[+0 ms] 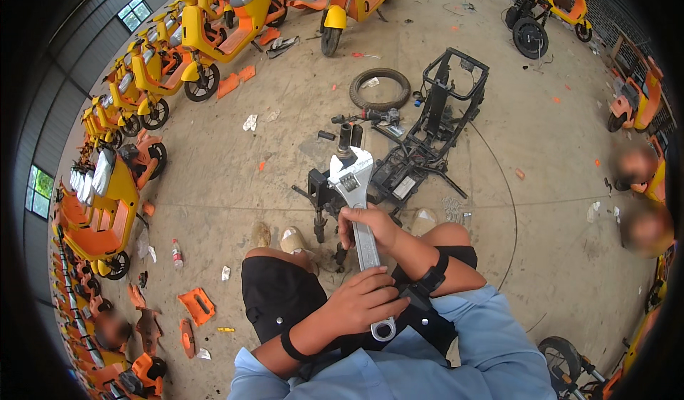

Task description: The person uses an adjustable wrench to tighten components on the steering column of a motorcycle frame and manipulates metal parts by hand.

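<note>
A large silver adjustable wrench (366, 247) stands out in front of my body, its jaw pointing away from me. My right hand (372, 227) grips the handle just below the head. Lower down, the fingers of my left hand (365, 301) wrap around the handle, and the holed end sticks out beneath them. Behind the jaw rises the dark tube (350, 135) of a stripped black scooter frame (443, 125), which lies on the floor ahead. Whether the jaw touches the tube, I cannot tell.
Beyond the frame lie a tyre (380, 89) and a dark power tool (377, 115). A cable (514, 193) curves across the floor at right. Yellow scooters (228, 26) line the left and far sides. Orange panels (197, 306) and a bottle (177, 253) lie at left.
</note>
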Demonstrator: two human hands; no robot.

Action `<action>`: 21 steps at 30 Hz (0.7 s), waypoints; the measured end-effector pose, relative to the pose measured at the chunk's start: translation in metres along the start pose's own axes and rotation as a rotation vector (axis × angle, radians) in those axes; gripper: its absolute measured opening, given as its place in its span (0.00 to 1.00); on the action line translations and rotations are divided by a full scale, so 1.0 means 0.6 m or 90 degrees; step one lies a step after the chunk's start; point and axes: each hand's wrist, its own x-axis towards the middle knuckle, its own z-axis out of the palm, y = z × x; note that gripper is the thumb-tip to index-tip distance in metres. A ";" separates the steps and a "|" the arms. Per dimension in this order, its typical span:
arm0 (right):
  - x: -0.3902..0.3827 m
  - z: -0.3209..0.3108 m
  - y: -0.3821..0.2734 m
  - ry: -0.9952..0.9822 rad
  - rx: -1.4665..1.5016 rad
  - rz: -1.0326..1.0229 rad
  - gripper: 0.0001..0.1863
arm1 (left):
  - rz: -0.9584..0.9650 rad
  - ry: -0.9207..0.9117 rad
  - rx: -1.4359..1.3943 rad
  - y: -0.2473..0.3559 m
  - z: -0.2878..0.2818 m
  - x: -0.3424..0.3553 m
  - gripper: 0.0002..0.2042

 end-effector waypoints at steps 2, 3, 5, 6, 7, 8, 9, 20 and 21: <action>0.013 -0.004 0.005 0.001 0.021 0.019 0.16 | -0.018 0.014 -0.020 -0.009 -0.006 0.000 0.14; 0.017 -0.007 0.009 0.013 0.042 0.027 0.16 | -0.021 0.016 -0.033 -0.013 -0.009 0.002 0.15; 0.016 -0.014 0.009 0.022 0.051 0.030 0.17 | -0.027 0.019 -0.059 -0.018 -0.015 0.008 0.15; 0.016 -0.020 0.009 0.015 0.049 0.027 0.17 | -0.020 0.012 -0.062 -0.023 -0.017 0.009 0.15; 0.022 -0.026 0.011 -0.026 0.077 0.016 0.18 | -0.013 0.004 -0.065 -0.030 -0.019 0.010 0.16; 0.024 -0.027 0.011 -0.021 0.084 0.021 0.19 | -0.006 -0.006 -0.072 -0.034 -0.020 0.012 0.16; 0.025 -0.027 0.011 -0.015 0.092 0.026 0.19 | -0.005 -0.005 -0.074 -0.036 -0.022 0.013 0.16; 0.047 -0.058 -0.004 -0.018 0.065 0.049 0.18 | 0.001 0.000 -0.032 -0.050 -0.005 0.043 0.17; 0.048 -0.056 -0.003 -0.029 0.068 0.054 0.18 | 0.010 -0.011 -0.030 -0.052 -0.005 0.040 0.17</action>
